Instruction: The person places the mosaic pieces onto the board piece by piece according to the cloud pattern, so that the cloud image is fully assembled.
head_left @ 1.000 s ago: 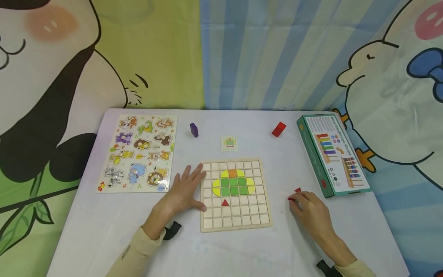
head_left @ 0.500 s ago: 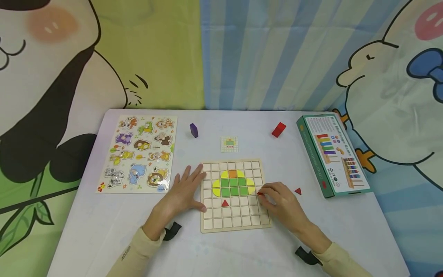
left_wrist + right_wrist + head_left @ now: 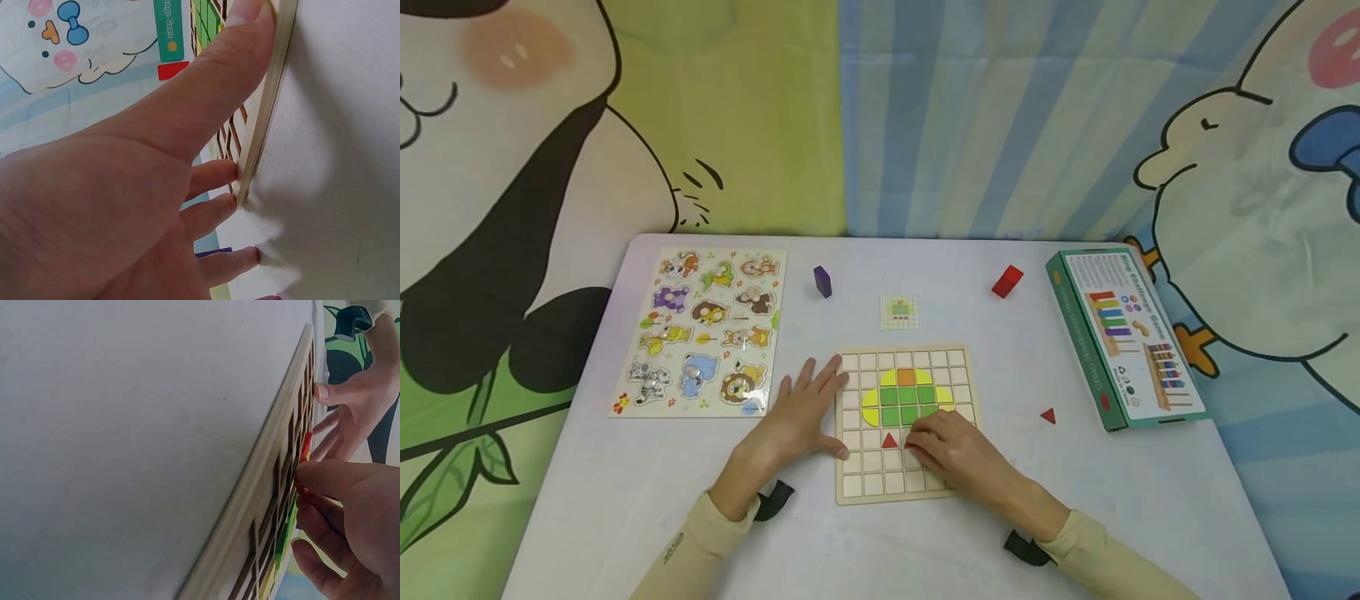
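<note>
A wooden grid board [image 3: 853, 485] lies mid-table, bearing green squares [image 3: 890, 396], an orange square [image 3: 907, 377] and yellow rounded pieces [image 3: 870, 414]. Below them a red triangle [image 3: 890, 441] sits in one cell. My left hand [image 3: 793, 417] rests with spread fingers against the board's left edge, thumb on its rim. With thumb and fingertips, my right hand [image 3: 966, 454] pinches a second red triangle [image 3: 301, 487] over a cell right of the first; the fingers mostly hide it. Another red triangle [image 3: 1048, 416] lies on the table to the right.
Behind the board lies a small pattern card [image 3: 899, 312]. A purple block [image 3: 822, 282] and a red block [image 3: 1007, 282] stand further back. An animal puzzle sheet [image 3: 700, 333] lies at the left, a green game box [image 3: 1127, 337] at the right.
My right hand has carried the pinched red triangle leftward from the table's right side onto the board. One triangle stays behind there. The left hand has kept its place.
</note>
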`<state>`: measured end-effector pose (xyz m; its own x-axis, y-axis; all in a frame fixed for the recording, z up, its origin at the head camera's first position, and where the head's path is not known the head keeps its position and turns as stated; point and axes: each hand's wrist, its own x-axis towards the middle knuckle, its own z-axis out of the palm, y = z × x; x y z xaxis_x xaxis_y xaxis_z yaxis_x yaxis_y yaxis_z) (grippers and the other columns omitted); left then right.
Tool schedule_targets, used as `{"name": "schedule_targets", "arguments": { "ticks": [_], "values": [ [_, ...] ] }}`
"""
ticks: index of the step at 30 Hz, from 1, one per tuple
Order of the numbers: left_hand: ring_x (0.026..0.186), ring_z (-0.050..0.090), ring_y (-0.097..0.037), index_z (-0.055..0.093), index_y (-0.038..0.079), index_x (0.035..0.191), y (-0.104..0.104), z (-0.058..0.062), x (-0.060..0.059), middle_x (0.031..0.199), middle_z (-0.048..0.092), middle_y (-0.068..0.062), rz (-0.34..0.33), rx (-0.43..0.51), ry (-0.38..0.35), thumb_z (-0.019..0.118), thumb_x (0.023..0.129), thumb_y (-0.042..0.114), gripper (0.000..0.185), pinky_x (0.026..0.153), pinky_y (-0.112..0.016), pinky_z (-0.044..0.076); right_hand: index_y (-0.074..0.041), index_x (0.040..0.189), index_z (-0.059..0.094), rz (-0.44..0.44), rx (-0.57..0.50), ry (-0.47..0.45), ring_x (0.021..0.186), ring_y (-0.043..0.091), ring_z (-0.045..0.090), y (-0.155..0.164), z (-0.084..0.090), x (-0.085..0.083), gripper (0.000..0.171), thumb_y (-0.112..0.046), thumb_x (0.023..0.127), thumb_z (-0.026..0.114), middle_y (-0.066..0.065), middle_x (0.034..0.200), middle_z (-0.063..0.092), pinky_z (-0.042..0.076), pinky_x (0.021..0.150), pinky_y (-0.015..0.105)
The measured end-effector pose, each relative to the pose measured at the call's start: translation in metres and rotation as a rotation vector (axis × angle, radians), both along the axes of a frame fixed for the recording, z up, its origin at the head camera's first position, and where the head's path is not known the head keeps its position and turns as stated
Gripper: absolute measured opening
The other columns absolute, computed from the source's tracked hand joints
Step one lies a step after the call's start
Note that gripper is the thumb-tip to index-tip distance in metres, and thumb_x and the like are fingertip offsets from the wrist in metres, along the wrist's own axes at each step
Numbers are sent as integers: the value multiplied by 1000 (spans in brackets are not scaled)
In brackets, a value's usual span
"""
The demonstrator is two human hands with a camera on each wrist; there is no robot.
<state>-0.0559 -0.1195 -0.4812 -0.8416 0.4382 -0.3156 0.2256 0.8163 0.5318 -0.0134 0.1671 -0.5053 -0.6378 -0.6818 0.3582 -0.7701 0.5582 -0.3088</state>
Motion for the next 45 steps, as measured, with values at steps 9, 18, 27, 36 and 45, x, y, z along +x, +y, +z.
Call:
{"name": "schedule_targets", "arguments": {
  "ticks": [9,18,27,36,45],
  "values": [
    [157,4,-45,33,8,158,0,0,0,172,10,-9,-2,-4,8,95,64,38,116,120,-73,9,-11,105,77,-6,54,-14,102,15,65,0,-2,2,20,-13,86,81,-2,108,71,55,91,30],
    [157,3,-44,33,8,158,1,1,-1,172,10,-9,-4,-11,11,95,64,38,116,120,-73,10,-13,103,78,-55,66,-37,100,14,66,-4,-1,1,19,-12,84,83,-2,105,72,55,89,29],
    [157,3,-44,33,9,158,0,1,0,172,9,-8,-1,-9,8,95,63,38,117,120,-73,9,-14,94,81,-95,1,-29,88,13,66,-5,-3,2,17,-11,77,87,-2,93,72,55,76,28],
    [157,3,-44,34,9,158,0,-1,-1,172,10,-9,-1,-1,10,95,63,38,117,120,-73,9,-13,97,81,-87,43,-5,87,13,67,-7,-2,3,19,-7,79,85,-2,92,73,56,76,28],
    [157,4,-45,34,8,158,0,-1,0,172,11,-9,0,0,11,96,62,38,118,120,-73,9,-12,103,80,-83,108,45,90,15,65,-8,0,8,22,-5,82,81,0,96,73,54,77,29]
  ]
}}
